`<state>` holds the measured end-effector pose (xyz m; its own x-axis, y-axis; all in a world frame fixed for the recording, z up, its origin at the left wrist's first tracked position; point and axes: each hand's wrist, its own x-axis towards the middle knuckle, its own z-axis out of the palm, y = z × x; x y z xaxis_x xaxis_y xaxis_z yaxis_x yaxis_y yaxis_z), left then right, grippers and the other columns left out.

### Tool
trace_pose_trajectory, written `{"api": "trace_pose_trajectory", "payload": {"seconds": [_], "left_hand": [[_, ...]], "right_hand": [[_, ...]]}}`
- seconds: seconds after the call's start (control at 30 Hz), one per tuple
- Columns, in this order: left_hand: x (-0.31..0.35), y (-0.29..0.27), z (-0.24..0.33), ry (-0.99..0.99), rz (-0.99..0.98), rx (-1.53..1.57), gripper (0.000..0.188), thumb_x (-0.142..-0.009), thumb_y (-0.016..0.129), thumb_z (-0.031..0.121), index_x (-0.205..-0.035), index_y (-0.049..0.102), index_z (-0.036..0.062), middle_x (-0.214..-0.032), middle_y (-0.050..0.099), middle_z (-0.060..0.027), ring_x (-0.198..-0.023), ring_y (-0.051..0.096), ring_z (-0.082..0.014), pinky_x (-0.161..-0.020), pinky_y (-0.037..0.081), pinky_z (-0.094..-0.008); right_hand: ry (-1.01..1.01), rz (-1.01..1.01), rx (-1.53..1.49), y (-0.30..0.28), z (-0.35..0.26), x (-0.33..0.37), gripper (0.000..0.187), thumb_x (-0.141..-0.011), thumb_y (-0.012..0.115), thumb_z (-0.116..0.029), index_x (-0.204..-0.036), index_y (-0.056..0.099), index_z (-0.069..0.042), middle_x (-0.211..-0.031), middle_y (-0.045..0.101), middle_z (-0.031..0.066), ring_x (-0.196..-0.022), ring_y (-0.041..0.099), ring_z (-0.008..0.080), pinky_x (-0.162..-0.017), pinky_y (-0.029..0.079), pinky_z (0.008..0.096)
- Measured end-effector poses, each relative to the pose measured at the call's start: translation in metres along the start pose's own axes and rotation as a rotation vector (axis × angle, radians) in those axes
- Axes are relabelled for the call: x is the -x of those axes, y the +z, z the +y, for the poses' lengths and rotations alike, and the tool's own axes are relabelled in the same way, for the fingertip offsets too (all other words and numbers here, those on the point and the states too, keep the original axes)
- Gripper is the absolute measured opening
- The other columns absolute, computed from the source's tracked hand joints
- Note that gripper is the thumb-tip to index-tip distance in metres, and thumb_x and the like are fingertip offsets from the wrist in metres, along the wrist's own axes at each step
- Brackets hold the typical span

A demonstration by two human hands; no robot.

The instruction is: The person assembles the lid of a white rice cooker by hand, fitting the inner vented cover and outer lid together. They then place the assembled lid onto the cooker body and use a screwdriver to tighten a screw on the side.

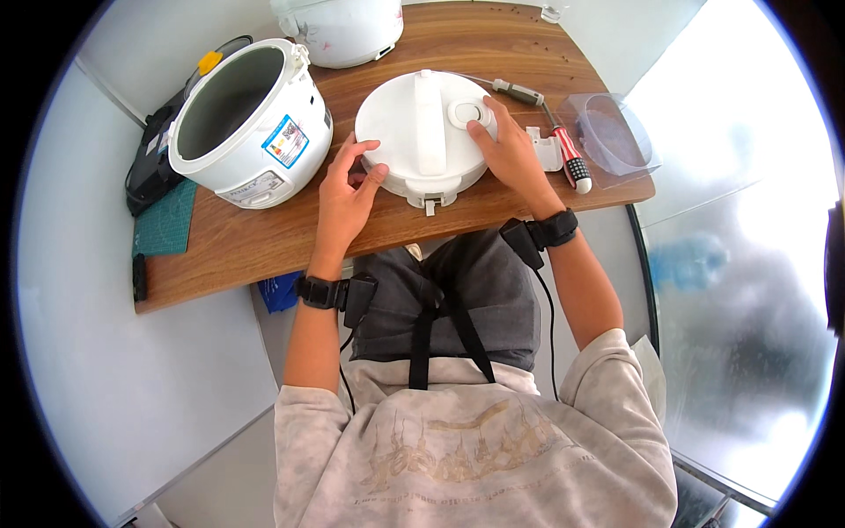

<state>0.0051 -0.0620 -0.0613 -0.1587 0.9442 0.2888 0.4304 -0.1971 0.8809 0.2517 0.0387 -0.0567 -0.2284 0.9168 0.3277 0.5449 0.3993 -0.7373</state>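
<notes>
A round white rice cooker lid (396,132) lies on the wooden table in front of me, with a raised bar across its middle and a latch at its near edge. My left hand (349,187) holds the lid's left rim, thumb and fingers bent around the edge. At the lid's right side, the thumb and forefinger of my right hand (510,150) grip the round white steam vent cap (468,113). The other fingers of that hand are partly hidden. Left of the lid stands the white rice cooker body (304,154), open at the top and tilted.
A second white cooker (348,35) stands at the back. Right of the lid lie a grey-handled screwdriver (519,91), a red, white and black screwdriver (572,163), a small white plastic part (547,151) and a clear plastic box (616,132). A green mat (167,220) and black bag (151,167) sit left.
</notes>
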Motion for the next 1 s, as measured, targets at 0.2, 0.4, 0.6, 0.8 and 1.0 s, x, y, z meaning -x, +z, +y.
{"api": "trace_pose_trajectory", "payload": {"seconds": [0.2, 0.4, 0.6, 0.8, 1.0], "left_hand": [[0.001, 0.000, 0.000, 0.022, -0.003, -0.033, 0.035, -0.093, 0.070, 0.025, -0.122, 0.062, 0.0065, -0.149, 0.044, -0.0155, -0.114, 0.056, -0.0187, -0.094, 0.049, -0.0301], [0.002, -0.002, -0.004, 0.018, -0.014, 0.020, 0.037, -0.094, 0.069, 0.027, -0.123, 0.061, 0.0057, -0.150, 0.041, -0.0173, -0.119, 0.054, -0.0215, -0.099, 0.047, -0.0334], [0.004, -0.001, 0.001, 0.005, -0.024, 0.077, 0.039, -0.094, 0.069, 0.025, -0.126, 0.059, 0.0062, -0.150, 0.039, -0.0205, -0.129, 0.049, -0.0261, -0.105, 0.044, -0.0368], [0.003, -0.001, 0.002, 0.014, -0.035, 0.047, 0.037, -0.094, 0.066, 0.019, -0.128, 0.059, 0.0059, -0.149, 0.039, -0.0199, -0.131, 0.047, -0.0272, -0.107, 0.043, -0.0380], [0.003, 0.002, 0.005, 0.017, -0.021, -0.073, 0.038, -0.095, 0.064, 0.018, -0.130, 0.060, 0.0070, -0.148, 0.039, -0.0195, -0.130, 0.049, -0.0283, -0.106, 0.044, -0.0379]], "right_hand": [[0.030, -0.034, 0.028, 0.000, 0.000, 0.000, 0.060, -0.096, 0.057, -0.035, -0.140, 0.042, 0.003, -0.140, 0.049, 0.0275, -0.128, 0.049, 0.0420, -0.106, 0.040, 0.0442], [-0.021, -0.031, 0.041, 0.003, -0.002, 0.002, 0.061, -0.097, 0.056, -0.037, -0.140, 0.041, 0.003, -0.140, 0.048, 0.0285, -0.127, 0.049, 0.0434, -0.105, 0.040, 0.0453], [-0.079, -0.028, 0.071, 0.005, -0.002, -0.002, 0.058, -0.096, 0.057, -0.034, -0.138, 0.041, 0.003, -0.138, 0.047, 0.0308, -0.124, 0.049, 0.0468, -0.103, 0.042, 0.0478], [-0.151, 0.008, 0.075, 0.008, 0.002, -0.001, 0.057, -0.096, 0.058, -0.032, -0.137, 0.041, 0.004, -0.138, 0.044, 0.0333, -0.121, 0.050, 0.0500, -0.102, 0.043, 0.0496], [-0.228, 0.041, 0.160, 0.010, 0.006, -0.005, 0.055, -0.095, 0.058, -0.031, -0.133, 0.042, 0.005, -0.134, 0.046, 0.0326, -0.114, 0.054, 0.0509, -0.097, 0.047, 0.0505]]}}
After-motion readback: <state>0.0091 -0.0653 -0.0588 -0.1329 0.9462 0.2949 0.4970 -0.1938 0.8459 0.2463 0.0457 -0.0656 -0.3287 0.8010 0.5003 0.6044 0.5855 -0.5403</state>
